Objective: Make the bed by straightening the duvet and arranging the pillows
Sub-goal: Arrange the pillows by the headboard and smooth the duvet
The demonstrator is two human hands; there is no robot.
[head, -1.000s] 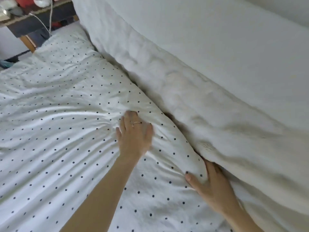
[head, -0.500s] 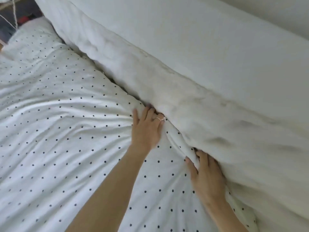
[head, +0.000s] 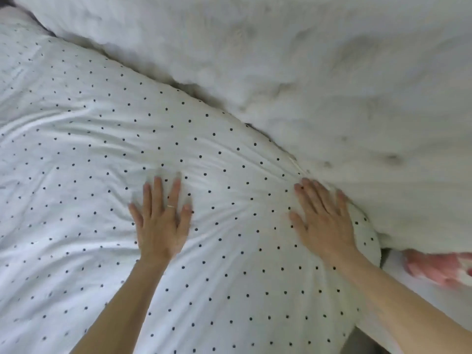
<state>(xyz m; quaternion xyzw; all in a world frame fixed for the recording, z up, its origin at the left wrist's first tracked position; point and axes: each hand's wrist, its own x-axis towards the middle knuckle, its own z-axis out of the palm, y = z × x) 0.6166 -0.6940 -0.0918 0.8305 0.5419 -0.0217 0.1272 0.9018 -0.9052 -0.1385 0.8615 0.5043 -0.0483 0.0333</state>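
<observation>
A white duvet with small black dots (head: 89, 149) covers most of the view, creased in long folds. My left hand (head: 161, 221) lies flat on it near the middle, fingers spread, a ring on one finger. My right hand (head: 324, 221) also presses flat on the duvet, close to its edge, where the dotted fabric meets a fluffy white blanket (head: 332, 72) running along the upper right. No pillow is in sight.
A pink-and-white fabric item (head: 439, 267) shows blurred at the right edge, below the fluffy blanket. A dark gap (head: 362, 341) shows at the bottom beside the duvet's rounded corner.
Both hands have come away from the seam by the fluffy blanket and now lie flat and spread on the duvet. The view has tilted further down, closer to the bed.
</observation>
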